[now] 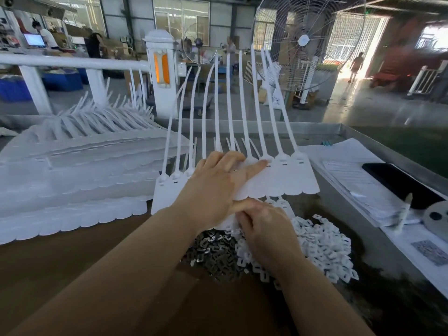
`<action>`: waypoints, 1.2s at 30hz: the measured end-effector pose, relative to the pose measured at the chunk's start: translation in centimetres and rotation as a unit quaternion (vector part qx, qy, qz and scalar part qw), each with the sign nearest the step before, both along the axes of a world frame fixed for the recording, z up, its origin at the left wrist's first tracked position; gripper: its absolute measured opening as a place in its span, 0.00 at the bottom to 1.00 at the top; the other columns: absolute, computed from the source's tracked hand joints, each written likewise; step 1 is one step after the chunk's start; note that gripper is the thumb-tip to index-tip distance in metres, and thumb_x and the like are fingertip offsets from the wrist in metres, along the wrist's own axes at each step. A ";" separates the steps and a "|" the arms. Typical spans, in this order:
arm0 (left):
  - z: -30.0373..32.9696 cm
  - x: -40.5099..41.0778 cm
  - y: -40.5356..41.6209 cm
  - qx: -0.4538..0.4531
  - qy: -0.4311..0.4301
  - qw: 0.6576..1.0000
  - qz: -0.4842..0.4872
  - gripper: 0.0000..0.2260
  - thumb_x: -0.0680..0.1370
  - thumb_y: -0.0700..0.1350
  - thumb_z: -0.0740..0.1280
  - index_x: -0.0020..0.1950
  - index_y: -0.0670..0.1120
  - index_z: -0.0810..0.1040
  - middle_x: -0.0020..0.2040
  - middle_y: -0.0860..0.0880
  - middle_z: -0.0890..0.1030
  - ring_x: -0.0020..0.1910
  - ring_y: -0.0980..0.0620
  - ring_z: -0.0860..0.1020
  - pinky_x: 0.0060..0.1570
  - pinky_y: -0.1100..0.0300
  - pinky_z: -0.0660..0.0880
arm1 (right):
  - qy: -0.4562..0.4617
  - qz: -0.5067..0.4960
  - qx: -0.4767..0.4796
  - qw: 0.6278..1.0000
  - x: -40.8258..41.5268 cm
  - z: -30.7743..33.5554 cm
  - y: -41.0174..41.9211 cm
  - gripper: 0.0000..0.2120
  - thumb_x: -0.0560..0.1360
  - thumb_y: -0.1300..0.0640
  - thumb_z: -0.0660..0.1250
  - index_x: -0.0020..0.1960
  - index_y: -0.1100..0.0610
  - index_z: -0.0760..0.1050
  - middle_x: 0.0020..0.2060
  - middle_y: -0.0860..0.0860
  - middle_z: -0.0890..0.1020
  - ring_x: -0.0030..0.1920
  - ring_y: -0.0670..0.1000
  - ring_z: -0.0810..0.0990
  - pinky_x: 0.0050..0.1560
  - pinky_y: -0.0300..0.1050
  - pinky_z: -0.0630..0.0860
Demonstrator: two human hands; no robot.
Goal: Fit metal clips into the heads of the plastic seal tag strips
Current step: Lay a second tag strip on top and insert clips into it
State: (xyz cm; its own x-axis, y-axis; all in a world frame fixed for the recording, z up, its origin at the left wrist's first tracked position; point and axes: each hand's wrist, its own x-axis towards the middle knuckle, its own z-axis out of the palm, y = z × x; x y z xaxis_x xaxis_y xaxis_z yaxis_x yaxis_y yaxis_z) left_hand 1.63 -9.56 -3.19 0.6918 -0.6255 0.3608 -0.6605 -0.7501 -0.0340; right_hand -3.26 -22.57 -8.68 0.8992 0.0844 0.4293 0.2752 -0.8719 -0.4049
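A joined row of white plastic seal tag strips (pixel 291 178) stands tilted up over the table, its thin tails pointing away from me. My left hand (pixel 213 187) grips the row's flat tags, fingers on top and thumb underneath. Just below it, my right hand (pixel 264 231) is curled with its fingertips at the lower edge of the tags; what it pinches is hidden. Beneath the hands lie a pile of dark metal clips (pixel 213 253) and a pile of small white plastic caps (pixel 322 246). A second row of tags shows partly under the held one.
A large stack of white seal tag rows (pixel 80 170) fills the table's left side. Papers (pixel 351 170), a black phone (pixel 400 183) and a round grey object (pixel 436 217) lie on the right. A raised metal rim (pixel 266 124) borders the back. A big fan (pixel 305 42) stands behind.
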 end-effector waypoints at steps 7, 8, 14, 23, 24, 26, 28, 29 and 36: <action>-1.3 0.6 -0.1 -0.085 0.119 0.989 -0.021 0.38 0.65 0.71 0.45 0.73 0.59 0.58 0.69 0.53 0.64 0.66 0.51 0.61 0.68 0.53 0.58 | -0.005 -0.009 -0.030 0.999 0.2 -0.1 -0.2 0.14 0.79 0.52 0.53 0.52 0.52 0.77 0.45 0.47 0.80 0.48 0.47 0.76 0.53 0.45 0.69; -1.4 0.6 -0.1 -0.093 0.130 0.987 -0.022 0.38 0.65 0.71 0.45 0.73 0.59 0.59 0.69 0.53 0.65 0.66 0.51 0.61 0.68 0.53 0.58 | -0.011 -0.008 -0.031 0.999 0.2 -0.1 -0.2 0.14 0.79 0.52 0.53 0.51 0.53 0.77 0.44 0.48 0.81 0.47 0.48 0.76 0.51 0.45 0.69; -2.1 0.9 -0.3 -0.092 0.182 0.979 -0.008 0.38 0.66 0.70 0.44 0.73 0.58 0.60 0.68 0.53 0.67 0.65 0.52 0.63 0.67 0.56 0.58 | -0.053 -0.037 -0.025 0.998 0.0 0.1 0.0 0.13 0.78 0.54 0.56 0.41 0.56 0.77 0.37 0.51 0.80 0.39 0.50 0.74 0.44 0.43 0.62; -3.7 1.7 -0.5 -0.056 0.200 0.978 0.007 0.35 0.69 0.67 0.34 0.73 0.59 0.58 0.67 0.54 0.69 0.66 0.52 0.65 0.67 0.51 0.60 | -0.116 -0.105 0.003 0.988 -0.1 0.1 0.0 0.12 0.67 0.57 0.63 0.25 0.57 0.70 0.22 0.53 0.75 0.24 0.52 0.68 0.33 0.39 0.61; -3.8 1.8 -0.5 -0.049 0.197 0.979 0.010 0.33 0.72 0.65 0.35 0.74 0.59 0.57 0.67 0.54 0.68 0.66 0.53 0.65 0.67 0.51 0.60 | -0.123 -0.113 -0.002 0.986 -0.1 0.0 0.0 0.12 0.66 0.57 0.63 0.25 0.56 0.69 0.21 0.52 0.74 0.24 0.50 0.65 0.32 0.39 0.60; -4.1 1.8 -0.5 -0.038 0.190 0.981 0.014 0.30 0.74 0.63 0.37 0.74 0.59 0.55 0.67 0.54 0.68 0.66 0.53 0.64 0.67 0.51 0.60 | -0.133 -0.118 -0.007 0.984 -0.1 0.0 0.0 0.12 0.66 0.57 0.63 0.24 0.56 0.68 0.20 0.52 0.73 0.24 0.49 0.62 0.31 0.38 0.59; -4.2 1.8 -0.5 -0.037 0.185 0.982 0.023 0.28 0.75 0.62 0.38 0.74 0.59 0.55 0.67 0.55 0.68 0.65 0.53 0.65 0.67 0.51 0.60 | -0.142 -0.117 -0.012 0.983 -0.2 -0.1 -0.1 0.13 0.66 0.58 0.63 0.24 0.56 0.67 0.19 0.52 0.71 0.24 0.49 0.61 0.30 0.38 0.58; -4.2 1.8 -0.5 -0.041 0.183 0.982 0.029 0.26 0.77 0.61 0.39 0.74 0.60 0.55 0.67 0.55 0.68 0.64 0.53 0.65 0.67 0.51 0.61 | -0.147 -0.115 -0.015 0.982 -0.2 -0.1 -0.1 0.13 0.66 0.58 0.64 0.24 0.56 0.66 0.19 0.51 0.71 0.23 0.49 0.61 0.29 0.39 0.58; -4.8 1.7 -0.5 -0.012 0.176 0.982 0.067 0.23 0.79 0.60 0.43 0.74 0.59 0.55 0.70 0.55 0.66 0.68 0.51 0.62 0.67 0.52 0.56 | -0.185 -0.103 -0.044 0.976 -0.4 0.0 -0.2 0.15 0.66 0.59 0.65 0.23 0.56 0.66 0.18 0.50 0.67 0.22 0.48 0.61 0.28 0.39 0.64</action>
